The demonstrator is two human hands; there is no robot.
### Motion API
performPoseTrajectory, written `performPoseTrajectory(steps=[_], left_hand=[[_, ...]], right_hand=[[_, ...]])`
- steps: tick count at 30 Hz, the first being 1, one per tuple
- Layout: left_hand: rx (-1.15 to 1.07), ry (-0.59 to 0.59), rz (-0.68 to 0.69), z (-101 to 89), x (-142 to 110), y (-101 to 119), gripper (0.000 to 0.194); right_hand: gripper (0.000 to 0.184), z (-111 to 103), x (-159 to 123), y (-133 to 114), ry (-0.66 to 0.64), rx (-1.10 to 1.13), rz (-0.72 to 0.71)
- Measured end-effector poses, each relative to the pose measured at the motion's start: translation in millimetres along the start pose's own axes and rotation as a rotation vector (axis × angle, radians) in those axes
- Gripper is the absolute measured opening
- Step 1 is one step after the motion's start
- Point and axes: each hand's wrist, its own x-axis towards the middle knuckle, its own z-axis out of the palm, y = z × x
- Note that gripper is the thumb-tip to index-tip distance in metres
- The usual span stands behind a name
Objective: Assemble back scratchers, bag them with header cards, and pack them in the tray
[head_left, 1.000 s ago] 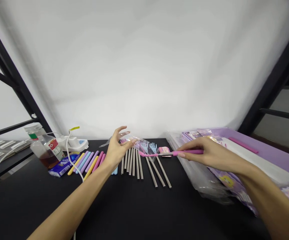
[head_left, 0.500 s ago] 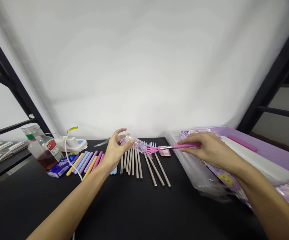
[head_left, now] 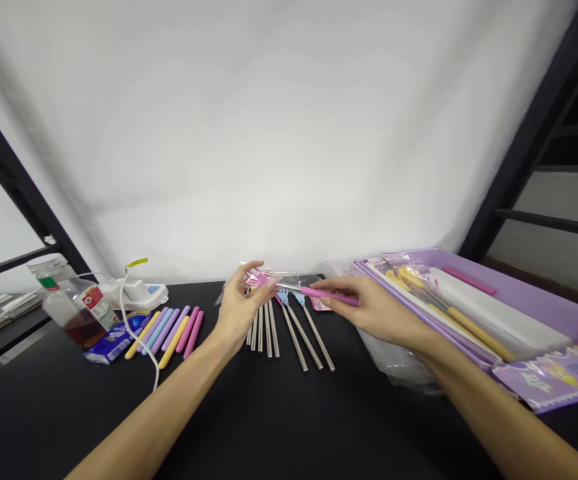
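My left hand [head_left: 243,301] is closed on a clear plastic sleeve [head_left: 291,275], thumb and fingers pinching it near its far end. Inside the sleeve lies the pink hand-shaped head of a back scratcher [head_left: 329,295], just beside my left fingertips. Its pink handle is gripped by my right hand [head_left: 376,308], with the metal rod pointing left between the hands. Below them on the black table several metal scratcher rods [head_left: 296,337] lie side by side, some with blue hand-shaped heads. My left hand hides the tops of some rods.
Several coloured handles [head_left: 169,333] lie at left, beside a blue packet [head_left: 116,340], a bottle of brown liquid [head_left: 81,310] and a white power strip [head_left: 141,293] with a cable. A purple box [head_left: 523,287] with packaged scratchers stands at right, plastic sleeves [head_left: 399,363] alongside.
My right hand has moved left, bringing the pink scratcher's head into the clear sleeve held by my left hand. The view has shifted, showing more of the purple box.
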Motion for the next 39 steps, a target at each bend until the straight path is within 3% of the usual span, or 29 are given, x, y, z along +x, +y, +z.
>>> performPoseTrajectory(steps=[4,7,12,14,17,23,28,36,39], left_hand=[[-0.015,-0.047,-0.033,9.1,-5.2,-3.6,0.051],[0.022,-0.057,-0.093,9.2,-6.1,-6.7,0.045],[0.068,-0.027,-0.098,-4.0,2.9,-3.0,0.056],[0.066,-0.026,-0.092,-9.6,6.5,1.1,0.058],[0.074,-0.065,-0.1,-12.6,7.2,5.2,0.054],[0.136,-0.235,-0.101,-2.1,-3.2,1.0,0.043],[0.2,-0.31,-0.089,6.4,-9.0,-1.3,0.039],[0.154,-0.324,-0.109,12.8,-15.8,0.7,0.046],[0.102,-0.286,-0.098,10.4,-12.8,5.4,0.048]], right_hand=[[0.015,25.6,0.9,0.7,0.073,0.145,0.001],[0.016,33.1,0.0,-0.4,0.047,0.21,-0.013],[0.036,15.2,-2.2,-0.7,-0.23,0.395,0.015],[0.041,7.2,-2.3,1.1,-0.264,0.433,0.036],[0.039,4.5,-1.5,4.3,-0.189,0.368,0.027],[0.026,14.8,0.7,6.4,0.079,0.011,-0.207],[0.034,21.4,1.4,8.4,0.138,-0.041,-0.271],[0.028,31.7,-2.1,6.4,0.088,-0.058,-0.331],[0.033,25.2,-5.1,2.3,-0.037,0.063,-0.276]])
